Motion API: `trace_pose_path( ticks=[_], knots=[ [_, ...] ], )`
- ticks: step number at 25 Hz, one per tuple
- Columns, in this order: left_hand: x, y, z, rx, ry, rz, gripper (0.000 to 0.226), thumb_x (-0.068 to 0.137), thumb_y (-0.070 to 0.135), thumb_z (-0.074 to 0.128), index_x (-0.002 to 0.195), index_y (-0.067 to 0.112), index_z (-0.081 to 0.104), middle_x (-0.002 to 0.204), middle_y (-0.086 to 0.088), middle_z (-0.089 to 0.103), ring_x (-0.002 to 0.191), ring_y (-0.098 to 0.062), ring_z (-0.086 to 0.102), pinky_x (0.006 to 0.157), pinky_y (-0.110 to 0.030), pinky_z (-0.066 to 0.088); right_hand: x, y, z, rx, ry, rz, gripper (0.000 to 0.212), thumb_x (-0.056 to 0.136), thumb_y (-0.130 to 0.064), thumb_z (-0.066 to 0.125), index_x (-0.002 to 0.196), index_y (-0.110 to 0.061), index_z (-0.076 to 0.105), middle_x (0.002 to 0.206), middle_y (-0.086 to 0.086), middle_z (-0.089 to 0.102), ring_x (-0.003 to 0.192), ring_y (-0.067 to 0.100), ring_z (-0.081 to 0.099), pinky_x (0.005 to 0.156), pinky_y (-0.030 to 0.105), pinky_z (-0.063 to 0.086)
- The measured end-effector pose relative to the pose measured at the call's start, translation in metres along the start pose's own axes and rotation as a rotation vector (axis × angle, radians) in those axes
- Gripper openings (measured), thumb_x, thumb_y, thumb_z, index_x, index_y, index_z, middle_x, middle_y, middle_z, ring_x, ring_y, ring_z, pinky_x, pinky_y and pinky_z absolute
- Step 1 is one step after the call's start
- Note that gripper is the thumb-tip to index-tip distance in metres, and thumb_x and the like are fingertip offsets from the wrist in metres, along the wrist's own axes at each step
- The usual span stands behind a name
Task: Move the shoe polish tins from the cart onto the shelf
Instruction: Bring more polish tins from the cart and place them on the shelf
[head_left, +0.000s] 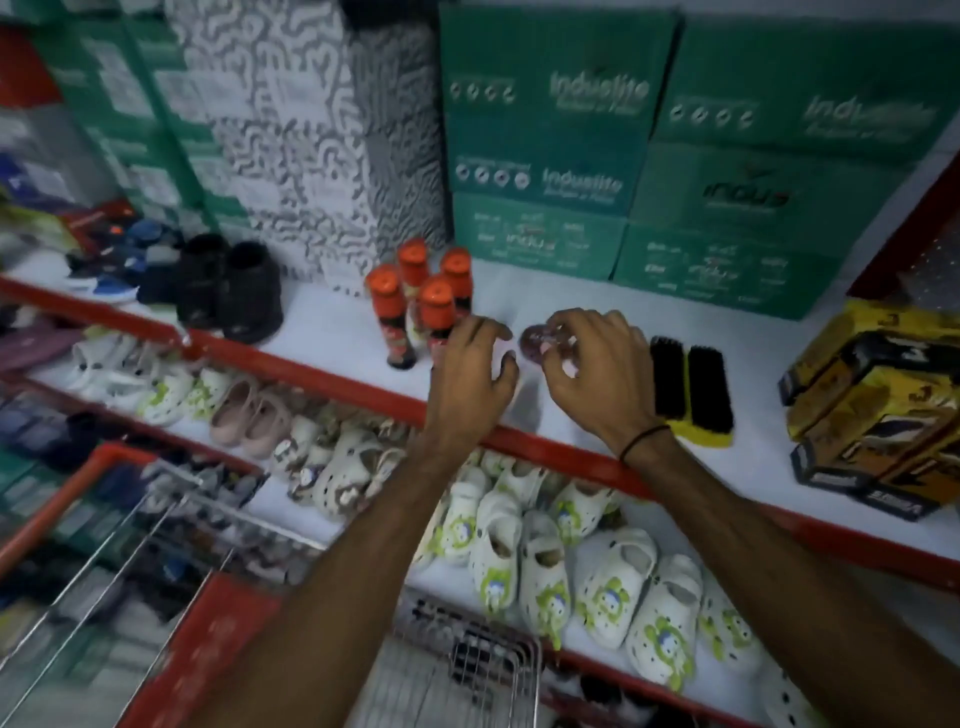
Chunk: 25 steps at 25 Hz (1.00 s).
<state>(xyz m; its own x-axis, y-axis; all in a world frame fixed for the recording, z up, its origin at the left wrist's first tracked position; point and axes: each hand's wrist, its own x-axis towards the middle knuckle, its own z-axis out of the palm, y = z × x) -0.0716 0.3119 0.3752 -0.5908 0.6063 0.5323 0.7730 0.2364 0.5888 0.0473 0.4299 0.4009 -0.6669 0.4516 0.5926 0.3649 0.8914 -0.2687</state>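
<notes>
Both hands are over the white shelf (332, 332) in the middle of the frame. The right hand (597, 374) has its fingers curled around a small round tin (540, 340), dark red and blurred, held at the fingertips just above or on the shelf surface; which of the two I cannot tell. The left hand (475, 374) sits just left of it, fingers bent and spread downward; something pale shows under its fingertips, but the blur hides whether it grips anything. A dark band circles the right wrist.

Left of the hands stand four bottles (421, 306) with orange caps, close together. Right of the right hand lie two black brushes (691, 384) side by side, one on a yellow base. At the far right is a stack of yellow and black boxes (872, 415). Green cartons (649, 156) fill the back of the shelf, and black shoes (228, 286) sit to the left.

The lower shelf holds white clogs (545, 561). The cart (156, 545), wire with red edges, is at the lower left.
</notes>
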Motion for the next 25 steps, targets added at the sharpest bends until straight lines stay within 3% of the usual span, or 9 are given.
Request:
trace_pose_path(
  ticks=[2,4,7,10,13,16,20,25],
  knots=[
    [-0.053,-0.022,-0.025,0.001,0.186,-0.012,0.018,0.088,0.013,0.059,0.105,0.012,0.064,0.110,-0.003,0.062,0.100,-0.021,0.060,0.083,-0.028,0.048,-0.028,-0.036,0.014,0.140,0.092,-0.134,0.017,0.087,-0.026,0.061,0.101,-0.020,0.068,0.090,-0.003,0.070,0.090,0.025,0.060,0.078,0.041,0.046],
    [-0.110,-0.051,-0.043,0.039,0.271,-0.078,0.014,0.089,0.012,0.060,0.102,0.010,0.063,0.107,-0.005,0.060,0.098,-0.022,0.059,0.082,-0.028,0.047,-0.064,-0.070,0.043,0.251,0.084,-0.264,0.012,0.087,-0.021,0.061,0.094,-0.015,0.068,0.085,0.002,0.068,0.083,0.027,0.058,0.073,0.040,0.046],
    [-0.203,-0.103,-0.053,0.134,0.194,-0.316,0.018,0.089,0.008,0.060,0.106,0.005,0.064,0.111,-0.011,0.062,0.102,-0.027,0.060,0.084,-0.031,0.049,-0.140,-0.107,0.103,0.352,-0.199,-0.403,0.014,0.090,-0.017,0.058,0.096,-0.009,0.069,0.088,0.009,0.068,0.082,0.031,0.059,0.072,0.041,0.048],
    [-0.307,-0.149,-0.032,0.221,-0.116,-0.600,0.030,0.088,0.007,0.060,0.117,0.000,0.062,0.122,-0.020,0.059,0.113,-0.039,0.059,0.090,-0.047,0.053,-0.235,-0.118,0.175,0.311,-0.659,-0.433,0.026,0.089,-0.016,0.064,0.112,-0.007,0.070,0.102,0.014,0.072,0.092,0.035,0.066,0.078,0.040,0.051],
    [-0.400,-0.176,0.011,0.260,-0.551,-0.883,0.044,0.093,0.018,0.057,0.136,0.008,0.052,0.139,-0.015,0.047,0.123,-0.036,0.054,0.090,-0.047,0.054,-0.322,-0.104,0.236,0.082,-1.274,-0.418,0.051,0.095,-0.029,0.055,0.142,-0.013,0.049,0.133,0.016,0.058,0.122,0.036,0.055,0.097,0.047,0.050],
    [-0.475,-0.190,0.065,0.262,-0.926,-1.067,0.060,0.094,0.030,0.059,0.147,0.012,0.039,0.147,-0.016,0.039,0.130,-0.037,0.050,0.100,-0.046,0.049,-0.401,-0.078,0.282,-0.101,-1.600,-0.332,0.064,0.095,-0.038,0.055,0.153,-0.022,0.034,0.149,0.016,0.043,0.138,0.039,0.041,0.107,0.050,0.043],
    [-0.527,-0.198,0.133,0.287,-1.021,-1.194,0.063,0.100,0.031,0.051,0.156,0.012,0.028,0.148,-0.020,0.039,0.136,-0.042,0.047,0.106,-0.050,0.044,-0.471,-0.058,0.315,-0.180,-1.645,-0.296,0.049,0.100,-0.038,0.047,0.148,-0.028,0.041,0.149,0.015,0.041,0.135,0.036,0.042,0.101,0.047,0.044],
    [-0.545,-0.203,0.172,0.446,-1.144,-1.092,0.062,0.089,0.019,0.068,0.143,0.009,0.038,0.136,-0.018,0.046,0.117,-0.035,0.059,0.087,-0.042,0.057,-0.491,-0.054,0.330,-0.200,-1.591,-0.389,0.047,0.102,-0.027,0.047,0.147,-0.026,0.037,0.153,0.018,0.037,0.133,0.041,0.043,0.102,0.052,0.043]
  ],
)
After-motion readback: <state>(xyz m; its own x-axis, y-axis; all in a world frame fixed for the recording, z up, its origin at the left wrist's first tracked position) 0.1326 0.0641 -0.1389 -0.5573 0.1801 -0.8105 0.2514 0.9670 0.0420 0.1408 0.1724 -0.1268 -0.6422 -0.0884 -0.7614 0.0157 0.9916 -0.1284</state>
